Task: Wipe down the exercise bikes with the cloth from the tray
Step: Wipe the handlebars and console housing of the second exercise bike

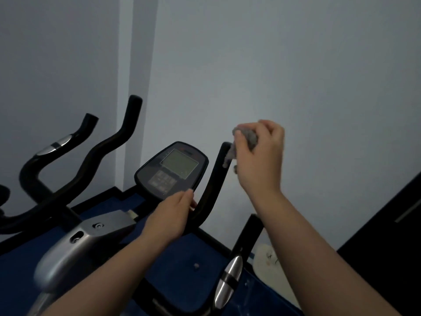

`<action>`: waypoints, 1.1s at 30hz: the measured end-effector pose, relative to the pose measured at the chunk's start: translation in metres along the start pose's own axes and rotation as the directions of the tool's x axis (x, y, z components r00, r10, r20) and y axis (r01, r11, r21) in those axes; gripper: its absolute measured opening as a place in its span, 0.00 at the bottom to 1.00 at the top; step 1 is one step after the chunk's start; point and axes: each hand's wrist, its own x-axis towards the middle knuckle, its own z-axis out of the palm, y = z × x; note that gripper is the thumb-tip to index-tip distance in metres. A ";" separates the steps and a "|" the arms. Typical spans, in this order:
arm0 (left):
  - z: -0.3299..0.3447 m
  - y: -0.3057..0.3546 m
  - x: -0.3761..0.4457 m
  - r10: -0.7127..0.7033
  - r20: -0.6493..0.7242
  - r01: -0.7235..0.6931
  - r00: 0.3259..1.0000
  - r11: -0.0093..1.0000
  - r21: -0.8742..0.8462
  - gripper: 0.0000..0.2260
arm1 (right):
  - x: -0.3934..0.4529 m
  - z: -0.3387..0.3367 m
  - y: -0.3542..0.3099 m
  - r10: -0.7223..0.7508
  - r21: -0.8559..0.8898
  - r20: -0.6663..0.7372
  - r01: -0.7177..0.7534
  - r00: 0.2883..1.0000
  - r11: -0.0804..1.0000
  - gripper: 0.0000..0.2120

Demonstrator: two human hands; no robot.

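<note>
An exercise bike with a dark console (172,170) and black curved handlebars fills the lower middle. My right hand (259,159) is closed around a crumpled grey cloth (247,139), which hangs against the upper end of the bike's right handlebar (214,176). My left hand (170,215) grips the lower bend of that same handlebar, just below the console. A second bike's black handlebars (107,144) rise at the left. The tray is out of view.
A plain pale wall stands close behind the bikes, with a corner column at the left. Blue floor matting (182,258) with black edging lies under the bikes. A dark panel (391,224) stands at the right. A silver-grey bike frame housing (75,249) sits lower left.
</note>
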 end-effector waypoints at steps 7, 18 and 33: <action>-0.002 -0.011 -0.011 -0.006 -0.041 0.013 0.999 0.982 0.189 0.19 | -0.008 0.060 0.014 0.014 0.052 -0.095 -0.009 0.995 0.999 0.05; -0.009 -0.012 -0.012 -0.058 -0.110 0.057 0.992 0.998 -0.011 0.23 | -0.010 0.050 0.018 0.269 0.288 -0.151 -0.218 0.951 0.932 0.08; -0.007 -0.013 -0.013 -0.063 -0.169 0.047 0.984 0.994 -0.099 0.22 | -0.085 0.061 0.017 0.520 0.250 -0.081 -0.488 0.850 0.837 0.12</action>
